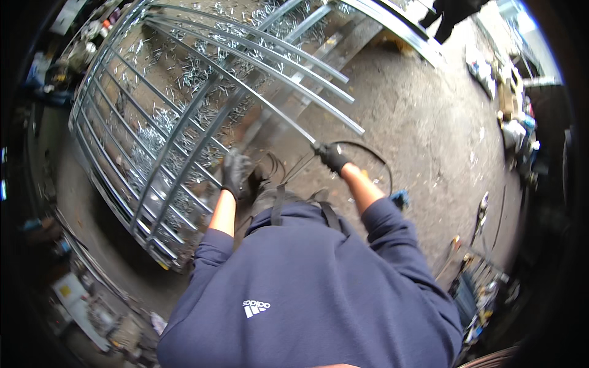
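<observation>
A large frame of shiny metal bars [178, 147] stretches across the left and far side, with long bars crossing each other. My right hand [332, 157], in a black glove, is closed around the near end of a long thin metal bar [270, 105], which slants away to the far left. Beside the frame's near bar ends is my left hand [234, 173], gloved in dark grey. Motion smears its fingers, so whether it grips a bar is unclear. A black cable [383, 161] curves from beside my right hand toward a small blue object [400, 199].
Many small metal pieces [153, 144] lie heaped under and between the bars. Tools and clutter [481, 291] sit at the right, with bags and boxes [512, 116] farther off. A person in dark clothing [451, 17] stands at the far right. Equipment [80, 300] lines the near left.
</observation>
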The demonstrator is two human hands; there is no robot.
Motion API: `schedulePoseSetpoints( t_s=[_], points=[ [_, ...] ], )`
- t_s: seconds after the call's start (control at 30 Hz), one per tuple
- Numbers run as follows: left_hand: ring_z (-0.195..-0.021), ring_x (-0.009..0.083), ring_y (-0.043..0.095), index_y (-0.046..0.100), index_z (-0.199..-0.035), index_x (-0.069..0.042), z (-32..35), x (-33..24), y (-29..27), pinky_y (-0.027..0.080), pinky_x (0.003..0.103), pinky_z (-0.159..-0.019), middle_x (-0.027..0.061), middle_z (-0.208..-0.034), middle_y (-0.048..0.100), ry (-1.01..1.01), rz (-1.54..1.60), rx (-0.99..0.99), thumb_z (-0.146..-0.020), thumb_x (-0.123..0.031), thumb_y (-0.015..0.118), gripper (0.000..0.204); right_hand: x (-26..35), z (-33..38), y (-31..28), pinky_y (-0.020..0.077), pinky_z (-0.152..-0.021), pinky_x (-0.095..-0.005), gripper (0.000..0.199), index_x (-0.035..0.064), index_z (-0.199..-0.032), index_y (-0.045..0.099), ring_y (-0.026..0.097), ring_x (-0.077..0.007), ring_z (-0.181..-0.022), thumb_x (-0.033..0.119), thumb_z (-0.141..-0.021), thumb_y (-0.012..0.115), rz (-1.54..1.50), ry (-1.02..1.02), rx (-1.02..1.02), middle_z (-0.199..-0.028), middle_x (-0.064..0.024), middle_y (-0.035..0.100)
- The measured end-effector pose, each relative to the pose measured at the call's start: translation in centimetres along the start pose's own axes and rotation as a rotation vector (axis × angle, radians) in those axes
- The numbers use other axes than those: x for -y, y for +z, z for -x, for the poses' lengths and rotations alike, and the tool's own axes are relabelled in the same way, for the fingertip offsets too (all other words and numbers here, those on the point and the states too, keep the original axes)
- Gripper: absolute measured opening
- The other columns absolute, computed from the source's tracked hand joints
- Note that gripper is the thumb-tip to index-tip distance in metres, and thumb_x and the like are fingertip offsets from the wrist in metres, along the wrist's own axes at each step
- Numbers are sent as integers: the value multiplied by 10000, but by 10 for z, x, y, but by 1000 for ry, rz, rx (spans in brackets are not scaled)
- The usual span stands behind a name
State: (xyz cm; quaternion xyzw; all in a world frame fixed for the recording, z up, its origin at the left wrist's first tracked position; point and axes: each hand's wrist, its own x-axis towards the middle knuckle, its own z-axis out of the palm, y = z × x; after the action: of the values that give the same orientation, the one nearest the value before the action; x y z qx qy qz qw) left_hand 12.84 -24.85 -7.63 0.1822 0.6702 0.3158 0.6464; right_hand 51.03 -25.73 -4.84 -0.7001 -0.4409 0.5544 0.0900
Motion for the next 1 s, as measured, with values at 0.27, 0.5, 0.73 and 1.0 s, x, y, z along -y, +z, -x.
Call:
schedulePoseSetpoints(
  t_s=[0.27,0.5,0.73,1.0],
  points=[
    [-916,233,611,508,-1239,-194,52,132,214,471,404,-829,77,-1059,633,-303,355,281,-856,-788,525,707,-311,205,-55,500,-634,-394,524,-11,-989,655,580,-223,-677,489,-858,743,172,144,185,-724,-115,634],
    [-729,279,675,550,-1156,-138,43,128,235,564,467,-710,91,-822,655,-115,727,138,-853,-767,554,699,-459,383,-77,490,-623,-374,497,-6,-971,660,568,-191,-680,477,-877,729,0,585,-15,-721,-95,632],
    [-576,246,618,573,-943,-142,-8,82,192,516,404,-526,67,-733,616,-60,579,-180,-966,-493,572,352,-429,380,-18,480,-613,-354,472,-1,-954,666,556,-159,-684,465,-895,716,-208,456,-128,-718,-76,629],
    [-558,249,583,544,-979,-108,-78,43,125,493,373,-507,109,-751,630,-33,495,-199,-1013,-404,533,298,-388,389,12,469,-601,-331,447,4,-934,672,542,-123,-687,450,-917,700,-284,419,-170,-714,-54,627]
  ],
)
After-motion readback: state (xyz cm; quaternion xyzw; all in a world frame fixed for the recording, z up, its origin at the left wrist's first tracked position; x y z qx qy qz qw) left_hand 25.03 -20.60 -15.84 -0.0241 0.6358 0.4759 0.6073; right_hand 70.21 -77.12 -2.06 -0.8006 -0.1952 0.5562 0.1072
